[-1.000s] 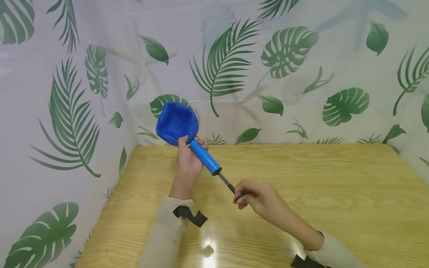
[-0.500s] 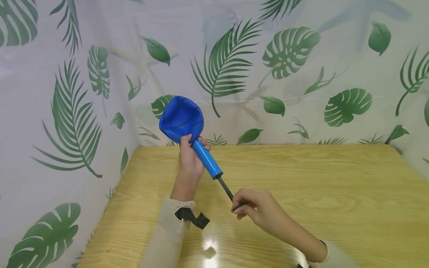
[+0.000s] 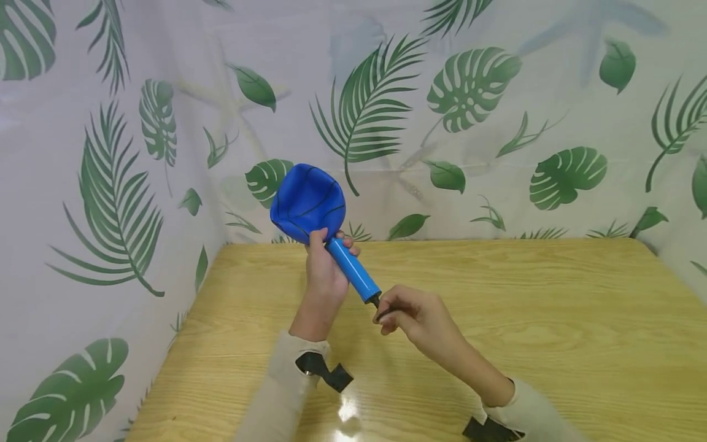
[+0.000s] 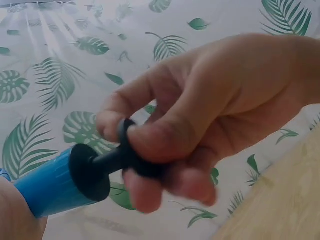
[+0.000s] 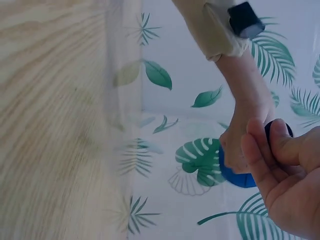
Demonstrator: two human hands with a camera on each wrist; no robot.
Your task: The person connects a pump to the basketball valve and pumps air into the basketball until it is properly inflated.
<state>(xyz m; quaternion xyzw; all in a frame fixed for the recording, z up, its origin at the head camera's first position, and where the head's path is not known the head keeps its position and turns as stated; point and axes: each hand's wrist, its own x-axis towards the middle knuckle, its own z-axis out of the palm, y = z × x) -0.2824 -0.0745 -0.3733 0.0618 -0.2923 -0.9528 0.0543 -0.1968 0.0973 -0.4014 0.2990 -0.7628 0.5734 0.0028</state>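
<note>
Frame centre: left hand (image 3: 326,273), fingers curled round blue pump (image 3: 355,270) below dented blue ball (image 3: 308,201); right hand (image 3: 422,316), fingers pinching black handle (image 4: 130,156).

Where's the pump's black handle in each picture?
Head: black handle, below and right of centre.
Left wrist: black handle, just below and left of centre.
Right wrist: black handle, toward the right edge, partly hidden.
Shared landmark: the right hand pinching it.

The black rod (image 4: 107,161) slid into the pump (image 3: 353,270); the ball (image 3: 307,202) shifted right.
</note>
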